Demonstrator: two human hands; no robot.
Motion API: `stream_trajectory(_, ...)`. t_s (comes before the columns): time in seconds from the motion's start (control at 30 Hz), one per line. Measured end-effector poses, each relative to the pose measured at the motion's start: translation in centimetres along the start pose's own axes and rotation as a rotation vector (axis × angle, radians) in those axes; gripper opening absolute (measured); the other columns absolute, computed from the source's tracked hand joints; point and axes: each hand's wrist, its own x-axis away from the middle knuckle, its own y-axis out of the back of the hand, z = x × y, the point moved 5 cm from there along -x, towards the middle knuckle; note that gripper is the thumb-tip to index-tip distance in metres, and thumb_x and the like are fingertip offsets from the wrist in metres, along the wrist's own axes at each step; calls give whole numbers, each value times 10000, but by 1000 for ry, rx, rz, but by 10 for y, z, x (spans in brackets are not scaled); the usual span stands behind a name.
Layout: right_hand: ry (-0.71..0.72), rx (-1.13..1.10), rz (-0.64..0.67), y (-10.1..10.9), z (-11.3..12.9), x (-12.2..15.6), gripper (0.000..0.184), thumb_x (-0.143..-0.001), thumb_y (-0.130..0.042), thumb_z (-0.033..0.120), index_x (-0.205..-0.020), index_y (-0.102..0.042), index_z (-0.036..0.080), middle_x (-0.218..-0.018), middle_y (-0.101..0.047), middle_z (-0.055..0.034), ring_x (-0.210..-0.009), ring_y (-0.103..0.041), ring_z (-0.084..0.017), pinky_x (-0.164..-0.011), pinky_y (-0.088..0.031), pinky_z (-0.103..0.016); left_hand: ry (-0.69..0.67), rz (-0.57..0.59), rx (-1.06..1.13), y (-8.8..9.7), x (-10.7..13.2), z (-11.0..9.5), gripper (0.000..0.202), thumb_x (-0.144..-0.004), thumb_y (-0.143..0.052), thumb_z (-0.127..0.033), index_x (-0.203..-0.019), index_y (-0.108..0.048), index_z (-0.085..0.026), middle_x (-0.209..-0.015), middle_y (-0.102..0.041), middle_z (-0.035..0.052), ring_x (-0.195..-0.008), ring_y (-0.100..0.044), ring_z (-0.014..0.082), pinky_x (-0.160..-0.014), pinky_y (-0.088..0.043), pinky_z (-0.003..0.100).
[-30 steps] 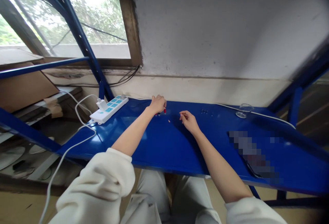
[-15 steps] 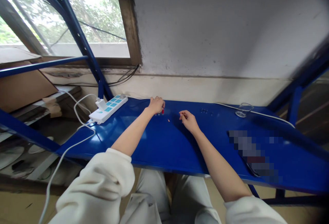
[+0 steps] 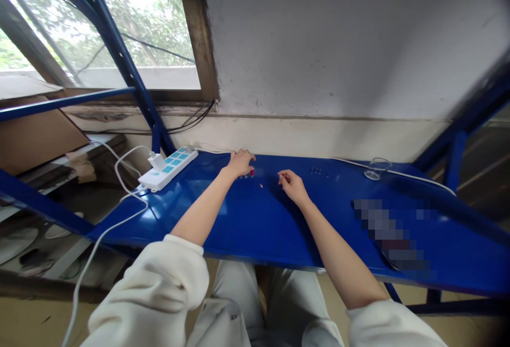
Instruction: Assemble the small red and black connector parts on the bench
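Observation:
Near the back of the blue table (image 3: 247,219), my left hand (image 3: 240,164) has its fingers apart. Just beside its thumb stands a small red cylinder-like piece (image 3: 252,172); whether the thumb touches it is hard to see. A few tiny clear pieces (image 3: 245,177) lie by that hand, partly hidden under it. My right hand (image 3: 291,184) hovers to the right with thumb and fingertips pinched together; anything between them is too small to make out. Between the hands lies a tiny pinkish-orange bit (image 3: 261,185).
Several tiny clear pieces (image 3: 316,170) lie right of my right hand. Farther right are a clear cup (image 3: 373,175), a white cable (image 3: 422,178) and a blurred-out flat object (image 3: 388,235). A white power strip (image 3: 169,169) sits at the left, beside blue frame posts (image 3: 119,44).
My left hand's fingers have spread and drawn slightly away from the red piece, which now stands on the table. My right hand stays pinched in about the same place.

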Motion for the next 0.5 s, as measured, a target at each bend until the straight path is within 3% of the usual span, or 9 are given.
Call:
stream_trajectory(0.13,14,12,-10,1,1,0,262,-782,-426,385,-888,-559,185,-641,-584,-29,-570,-546,-145,-538,-440,-270,49,-378,266,17,23,-20,220,-772,-539,-253,-979,-595,-199,-975,-610,74,-936,-525,215,-862,-311,366)
stream_trajectory(0.23,17,65,-39,3,2,0,250,-784,-432,388,-855,-564,188,-623,-589,-27,-573,-556,-150,-566,-440,-276,17,-533,453,7,47,-39,228,-839,-428,-302,-888,-613,-178,-844,-625,66,-804,-555,169,-799,-369,304)
stream_trajectory(0.3,19,111,-63,5,4,1,236,-785,-439,389,-810,-565,191,-610,-591,-26,-573,-561,-154,-584,-437,-278,6,-526,518,-8,58,-46,266,-842,-414,-340,-808,-624,-180,-740,-617,52,-688,-548,150,-731,-395,272)
stream_trajectory(0.4,12,153,-90,8,6,2,227,-788,-442,391,-766,-559,197,-599,-595,-28,-566,-563,-159,-580,-429,-276,25,-412,531,-34,64,-46,310,-838,-408,-377,-718,-621,-186,-616,-584,27,-570,-516,129,-605,-383,238)
stream_trajectory(0.5,12,168,-98,9,7,3,228,-790,-437,392,-759,-557,200,-595,-598,-29,-556,-563,-161,-570,-423,-276,46,-352,493,-47,65,-42,337,-839,-393,-389,-686,-616,-187,-557,-551,14,-516,-484,119,-535,-345,227)
